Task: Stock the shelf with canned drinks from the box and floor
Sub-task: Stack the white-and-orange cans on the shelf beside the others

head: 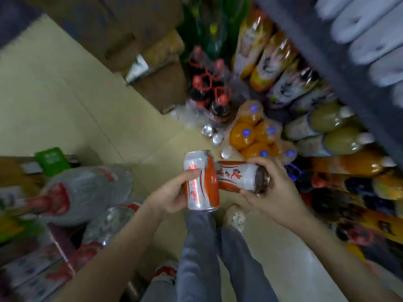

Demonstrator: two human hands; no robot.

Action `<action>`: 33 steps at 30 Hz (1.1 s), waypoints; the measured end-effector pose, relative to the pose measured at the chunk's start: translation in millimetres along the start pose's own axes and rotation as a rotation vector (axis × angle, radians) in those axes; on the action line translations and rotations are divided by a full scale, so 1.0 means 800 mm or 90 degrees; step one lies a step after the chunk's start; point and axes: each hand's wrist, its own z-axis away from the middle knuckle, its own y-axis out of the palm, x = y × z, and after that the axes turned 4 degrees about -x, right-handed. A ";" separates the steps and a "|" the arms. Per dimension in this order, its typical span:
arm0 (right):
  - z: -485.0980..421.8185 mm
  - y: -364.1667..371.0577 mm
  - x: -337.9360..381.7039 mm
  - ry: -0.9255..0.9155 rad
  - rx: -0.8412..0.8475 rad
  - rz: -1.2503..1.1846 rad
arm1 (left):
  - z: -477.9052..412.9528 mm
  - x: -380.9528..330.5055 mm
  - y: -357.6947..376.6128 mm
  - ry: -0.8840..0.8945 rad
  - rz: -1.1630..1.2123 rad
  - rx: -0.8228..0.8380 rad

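Two cans are in hand, both orange and silver with red lettering. The left hand [172, 194] has its grip wrapped round the upright can [201, 182], thumb across the front. The right hand [278, 188] has its grip curled round the sideways can [237, 176], whose dark end faces the palm. The two cans meet above the floor [65, 94]. They look to be touching, though one may simply lie in front of the other.

Three loose cans [217, 138] stand on the floor just beyond the hands, with only their silver tops showing. Beside them is a wrapped pack of orange drink bottles [246, 136], on which five blue caps can be counted. Behind those, four cola bottles [222, 105] with red caps stand in plastic wrap.

A brown box [161, 88] sits on the floor to the left of the cola, its inside hidden from this angle. The shelf [327, 62] shows only as a dark edge running down the right side, and the rows of bottles below it are too blurred to count.

At lower left, two big water jugs [87, 188] are partly cut off. Two legs in grey trousers [196, 247] stand below the cans, with one pale shoe [235, 216] plainly in sight.
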 end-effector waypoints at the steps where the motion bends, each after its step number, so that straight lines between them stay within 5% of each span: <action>1: 0.002 -0.029 0.039 -0.019 -0.003 -0.013 | 0.034 -0.020 0.021 0.023 0.000 0.014; 11: 0.021 -0.255 0.339 -0.153 -0.141 -0.282 | 0.325 -0.177 0.236 0.310 -0.133 0.181; 19: 0.019 -0.414 0.476 -0.229 -0.384 0.042 | 0.425 -0.268 0.366 0.455 -0.275 0.341; 24: 0.023 -0.487 0.534 -0.255 -0.422 0.070 | 0.432 -0.347 0.411 0.442 -0.368 0.526; 26: 0.026 -0.509 0.564 -0.287 -0.442 0.078 | 0.439 -0.392 0.432 0.445 -0.429 0.679; 29: 0.030 -0.541 0.623 -0.291 -0.453 0.116 | 0.463 -0.462 0.470 0.519 -0.513 0.560; 33: 0.035 -0.593 0.707 -0.278 -0.490 0.214 | 0.516 -0.533 0.534 0.644 -0.598 0.599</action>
